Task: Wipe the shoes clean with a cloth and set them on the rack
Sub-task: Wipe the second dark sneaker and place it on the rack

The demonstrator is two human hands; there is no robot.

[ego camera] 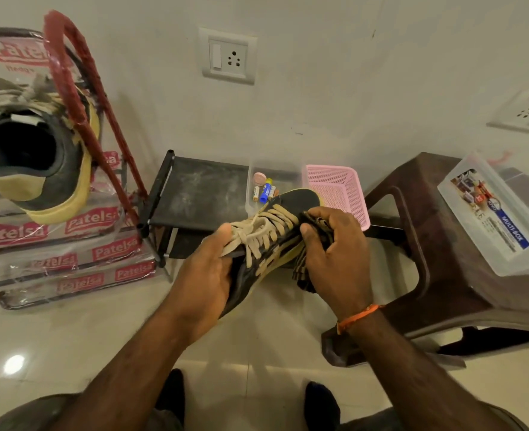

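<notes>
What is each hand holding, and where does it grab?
Left hand grips the shoe at its heel end. Right hand holds the cloth bunched in its fingers, against the shoe's side.

Pink mesh basket (341, 189) just past centre, at 1 o'clock, next to a clear plastic tub (255, 169) w/ batteries (265, 191) and a round pinkish disc (259, 178) inside. Brown plastic stool (428, 244) at 3 o'clock, w/ a clear "MULTI BOX" container (493, 213) on top. Wall socket w/ switch (228, 56) at 12, second socket plate (527, 112) at 2. Glossy cream floor tiles (70, 337) at 8 o'clock, w/ a light glare spot.
</notes>
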